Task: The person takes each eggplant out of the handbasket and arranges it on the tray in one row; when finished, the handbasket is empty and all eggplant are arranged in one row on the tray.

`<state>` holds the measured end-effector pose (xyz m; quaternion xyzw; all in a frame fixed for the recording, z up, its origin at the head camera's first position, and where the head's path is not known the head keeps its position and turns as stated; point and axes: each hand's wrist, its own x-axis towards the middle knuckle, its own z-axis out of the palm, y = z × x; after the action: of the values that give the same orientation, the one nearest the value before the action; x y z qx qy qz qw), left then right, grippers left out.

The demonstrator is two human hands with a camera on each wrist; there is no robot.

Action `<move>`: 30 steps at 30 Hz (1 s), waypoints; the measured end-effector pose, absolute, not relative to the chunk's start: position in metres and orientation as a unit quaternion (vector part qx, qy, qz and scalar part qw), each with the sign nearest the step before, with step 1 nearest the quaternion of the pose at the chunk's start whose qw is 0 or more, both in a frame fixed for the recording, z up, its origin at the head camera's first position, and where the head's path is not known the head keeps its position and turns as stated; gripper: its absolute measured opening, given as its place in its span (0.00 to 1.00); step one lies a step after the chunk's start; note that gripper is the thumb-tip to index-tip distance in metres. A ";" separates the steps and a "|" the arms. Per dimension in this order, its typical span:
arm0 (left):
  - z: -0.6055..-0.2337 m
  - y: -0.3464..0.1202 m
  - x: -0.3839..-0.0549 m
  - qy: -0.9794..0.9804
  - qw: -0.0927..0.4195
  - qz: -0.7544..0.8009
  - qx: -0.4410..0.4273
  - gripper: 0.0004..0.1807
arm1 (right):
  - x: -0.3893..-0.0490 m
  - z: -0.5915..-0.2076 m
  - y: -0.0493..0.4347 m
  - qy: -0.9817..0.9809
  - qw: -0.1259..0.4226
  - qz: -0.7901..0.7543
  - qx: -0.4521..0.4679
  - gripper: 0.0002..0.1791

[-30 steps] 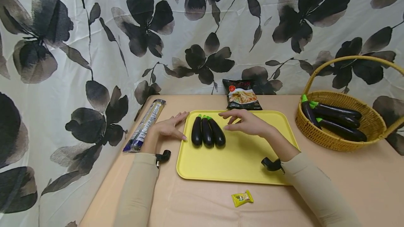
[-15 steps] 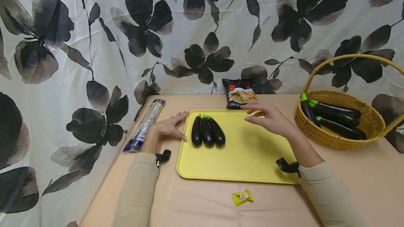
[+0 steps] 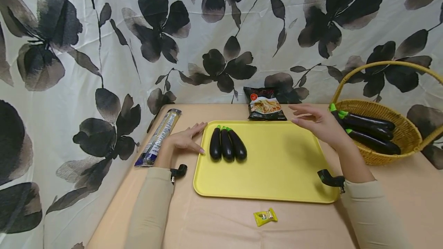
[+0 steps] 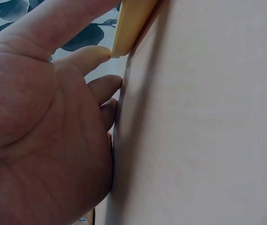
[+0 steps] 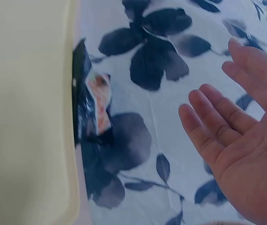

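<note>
Three dark purple eggplants (image 3: 227,146) with green stems lie side by side on the left part of a yellow tray (image 3: 273,172). My left hand (image 3: 184,140) rests at the tray's left edge, fingers spread and touching the rim; the left wrist view shows its palm beside the tray's side. My right hand (image 3: 322,126) is raised over the tray's far right corner with its fingers loosely extended, holding nothing. Close to its right stands a wicker basket (image 3: 367,158) with several more eggplants (image 3: 373,141) inside. In the right wrist view the right palm (image 5: 253,154) shows bare.
A black snack bag (image 3: 265,105) stands behind the tray, against the floral cloth (image 3: 221,30). Left of the left hand lies a long blue and silver package (image 3: 157,139). A small yellow packet (image 3: 265,217) sits in front of the tray. The basket's tall handle (image 3: 384,63) arches up.
My right hand has moved right, from beside the eggplants on the tray to the tray's far right corner near the basket. The left hand has stayed at the tray's edge.
</note>
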<state>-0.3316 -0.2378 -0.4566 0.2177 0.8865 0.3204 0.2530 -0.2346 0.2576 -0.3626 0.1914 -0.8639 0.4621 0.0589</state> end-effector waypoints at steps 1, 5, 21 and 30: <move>-0.457 -0.238 -0.331 0.887 0.253 0.319 0.218 0.71 | -0.233 -0.361 0.261 -0.866 0.065 0.462 0.182 0.25; -0.458 -0.238 -0.332 0.886 0.252 0.320 0.220 0.71 | -0.231 -0.359 0.277 -0.873 0.092 0.451 0.162 0.24; -0.457 -0.237 -0.334 0.884 0.248 0.322 0.232 0.72 | -0.229 -0.369 0.345 -0.897 0.143 0.411 0.081 0.25; -0.458 -0.237 -0.334 0.886 0.246 0.317 0.233 0.72 | -0.227 -0.379 0.374 -0.908 0.103 0.405 0.038 0.30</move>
<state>-0.3344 -0.2371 -0.4577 0.2335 0.8857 0.3170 0.2460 -0.2267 0.3742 -0.3794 0.0385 -0.9075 0.4054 0.1030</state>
